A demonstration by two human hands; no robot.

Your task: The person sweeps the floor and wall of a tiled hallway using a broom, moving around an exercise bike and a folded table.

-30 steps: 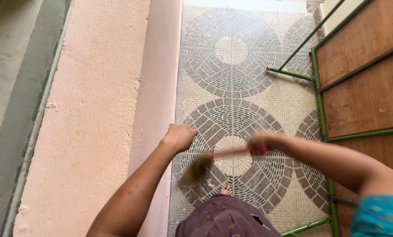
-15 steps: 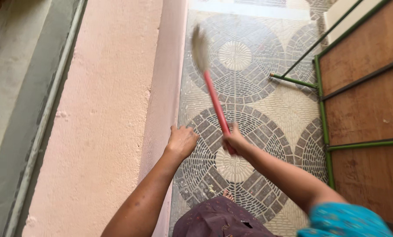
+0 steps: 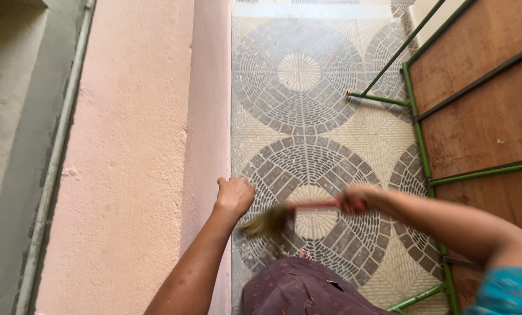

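Observation:
My right hand [image 3: 354, 200] grips the red handle of a small broom [image 3: 284, 214]. The handle lies nearly level, and the straw-coloured bristles are blurred low at the left, close to the patterned floor [image 3: 307, 122]. My left hand [image 3: 234, 194] is a closed fist pressed against the edge of the pink wall ledge [image 3: 205, 116], just left of the bristles. It holds nothing that I can see. My purple garment shows at the bottom, with a toe peeking out beneath it.
A pink rough-plastered wall [image 3: 127, 146] fills the left, with a grey strip and pipe [image 3: 54, 157] beyond it. At the right stands a brown board in a green metal frame [image 3: 415, 122], one green leg jutting onto the mosaic tiles.
The broom swung down from pointing up the floor to lying level by my left fist, bristles low at the left. My left hand stayed on the ledge.

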